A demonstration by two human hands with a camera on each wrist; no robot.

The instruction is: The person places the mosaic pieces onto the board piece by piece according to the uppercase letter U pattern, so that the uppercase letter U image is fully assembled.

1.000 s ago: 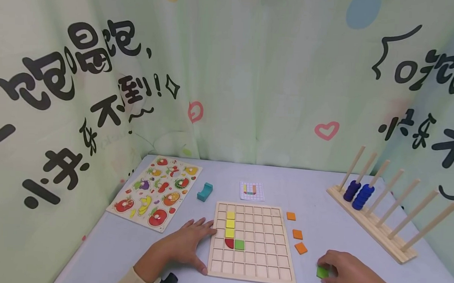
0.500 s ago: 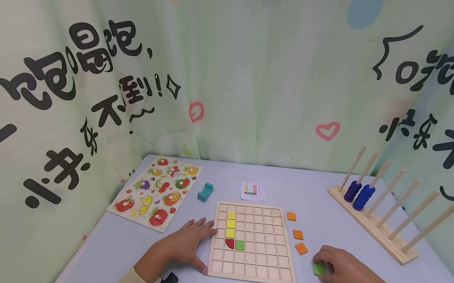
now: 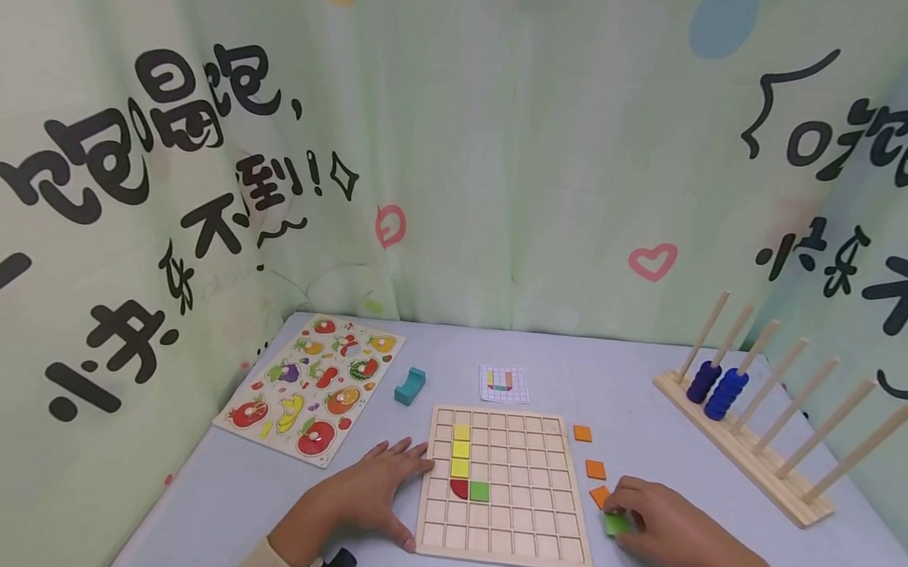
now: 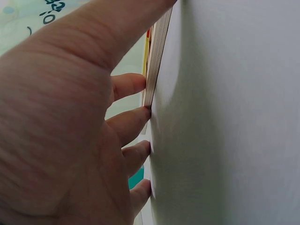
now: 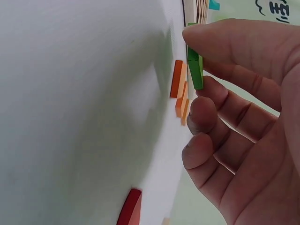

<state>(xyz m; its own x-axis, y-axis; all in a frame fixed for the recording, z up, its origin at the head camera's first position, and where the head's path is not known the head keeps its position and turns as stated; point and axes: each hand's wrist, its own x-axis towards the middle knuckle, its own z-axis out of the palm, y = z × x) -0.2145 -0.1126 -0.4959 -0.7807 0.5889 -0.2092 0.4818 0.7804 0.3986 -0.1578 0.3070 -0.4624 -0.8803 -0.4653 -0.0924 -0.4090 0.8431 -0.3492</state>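
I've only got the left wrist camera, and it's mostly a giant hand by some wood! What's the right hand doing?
Observer: The right hand is pinching a green tile.
Operator: Ooh! And what's on top of the wood?
Observer: It's a wooden grid board, with three yellow squares in a column and a red quarter-circle right below them.
Operator: Anything lying past its far side?
Observer: Yes, three orange squares lie off the board's right edge.

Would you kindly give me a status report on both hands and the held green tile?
Left hand touching left edge of wooden grid board. Right hand pinching green tile, right of board. Nearest orange tile close by, possibly in the way.
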